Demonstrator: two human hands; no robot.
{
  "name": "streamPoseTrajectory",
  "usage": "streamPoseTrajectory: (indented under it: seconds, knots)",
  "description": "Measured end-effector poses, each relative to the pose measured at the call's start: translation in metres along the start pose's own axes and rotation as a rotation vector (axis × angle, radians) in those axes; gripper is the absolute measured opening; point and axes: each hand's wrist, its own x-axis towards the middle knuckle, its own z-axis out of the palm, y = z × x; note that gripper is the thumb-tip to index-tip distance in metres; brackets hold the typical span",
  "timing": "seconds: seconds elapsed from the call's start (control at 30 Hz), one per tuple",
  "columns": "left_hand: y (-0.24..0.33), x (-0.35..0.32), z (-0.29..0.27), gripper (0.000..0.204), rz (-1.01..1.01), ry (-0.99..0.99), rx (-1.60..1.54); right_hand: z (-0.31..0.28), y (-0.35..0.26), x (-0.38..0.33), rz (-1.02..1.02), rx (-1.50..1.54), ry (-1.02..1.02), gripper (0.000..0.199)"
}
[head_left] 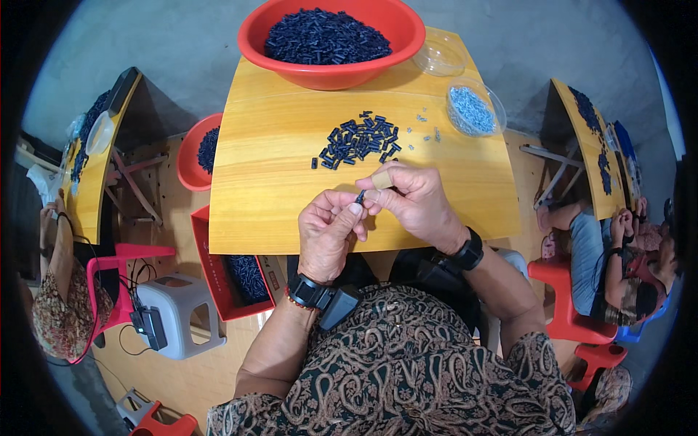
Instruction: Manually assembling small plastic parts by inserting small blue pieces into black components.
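My left hand point(326, 231) pinches a small black plastic piece point(360, 197) between thumb and forefinger, above the near part of the yellow table point(269, 196). Close against it, my right hand point(420, 207) is closed, thumb and fingertips meeting at the piece; whatever they grip is too small to make out. A tan wrap point(382, 179) covers part of a right finger. Just beyond both hands lies a loose pile of short black plastic pieces point(358, 142). Tiny light-coloured parts point(437, 135) are scattered to the right of the pile.
A red basin point(331, 76) heaped with black pieces stands at the far edge. Right of it are a clear lid point(440, 54) and a clear tub of pale blue parts point(472, 109). A red basin point(190, 163) and red box point(218, 283) sit lower left. People work at both sides.
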Motion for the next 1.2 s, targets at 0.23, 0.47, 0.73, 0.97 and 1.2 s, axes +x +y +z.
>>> streamPoseTrajectory:
  seconds: [0.23,0.47,0.73,0.97,1.2]
  knots:
    - [0.001,0.0,0.0,0.009,0.034,-0.013,0.053,-0.004,-0.002,0.003,-0.055,-0.073,-0.025,0.009]
    - [0.005,0.002,0.003,0.008,0.001,-0.015,0.005,-0.006,-0.012,0.005,0.005,-0.109,-0.032,0.013]
    - [-0.001,-0.001,0.006,0.006,0.102,0.069,0.201,-0.001,-0.018,0.007,0.094,-0.152,-0.028,0.01]
    - [-0.003,0.001,0.008,0.006,0.143,0.096,0.226,0.006,-0.001,0.005,-0.05,-0.254,-0.017,0.01]
    - [-0.007,0.003,-0.002,0.006,0.118,0.052,0.175,-0.008,-0.01,0.011,0.094,-0.243,-0.241,0.012]
